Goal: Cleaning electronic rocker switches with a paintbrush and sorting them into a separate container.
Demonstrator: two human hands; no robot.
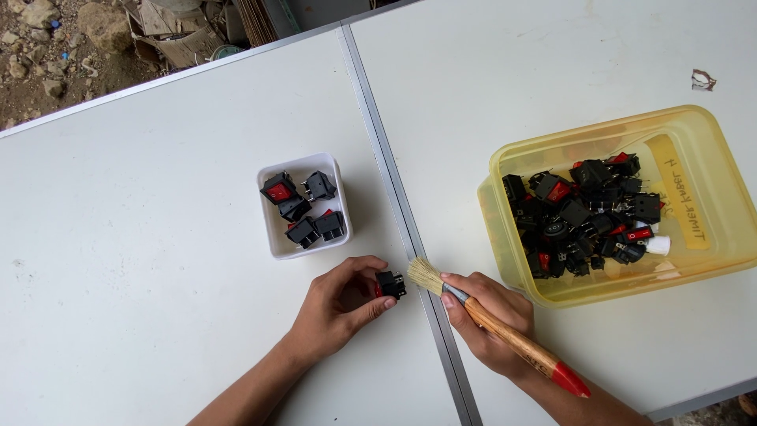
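Two hands work close together at the near edge of the white tabletop [158, 237]. Left hand [341, 304] pinches a small black rocker switch [390, 284] between thumb and fingertips, its grip closed on the body so the terminals face the brush. Right hand [489, 319] is clenched around the wooden handle of a paintbrush [505, 331], red-tipped at the far end, with pale bristles just beside the switch, apparently angled to sweep it. Behind the left hand, a small white tub [272, 244] holds a few similar switches. To the right, a yellow translucent bin [710, 158] holds many more, within easy reach.
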